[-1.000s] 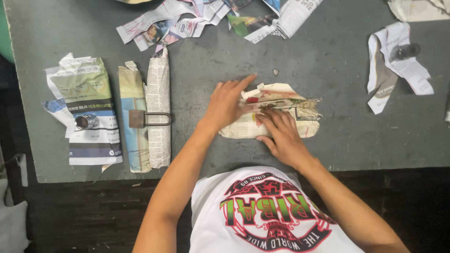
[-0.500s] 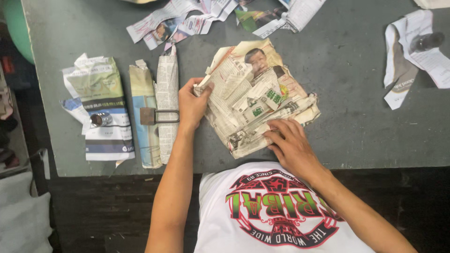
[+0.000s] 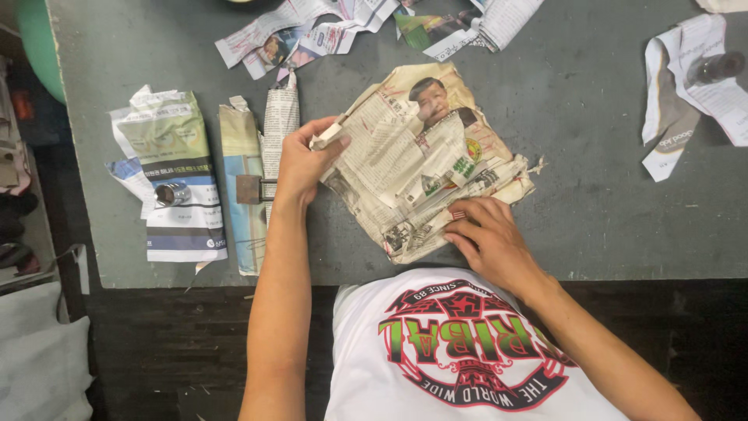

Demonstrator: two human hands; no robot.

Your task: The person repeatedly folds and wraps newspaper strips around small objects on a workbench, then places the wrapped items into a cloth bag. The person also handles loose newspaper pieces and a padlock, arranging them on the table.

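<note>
Newspaper wad (image 3: 425, 160) diagonal, upper-left corner pinched by left hand (image 3: 302, 162), right hand (image 3: 489, 238) flat

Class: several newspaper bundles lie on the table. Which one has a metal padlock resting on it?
The narrow folded pair just left of the left hand; the brown padlock lies across it. The wider bundle bears a round silver piece.

Yellowed newspaper (image 3: 421, 164) with black print and colour photos; grey table (image 3: 592, 156); white shirt (image 3: 460, 359), red-green lettering.

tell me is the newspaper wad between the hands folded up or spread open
Partly spread open. The newspaper wad lies broad and creased on the grey table; the left hand lifts one corner, the right hand presses its near edge.
</note>
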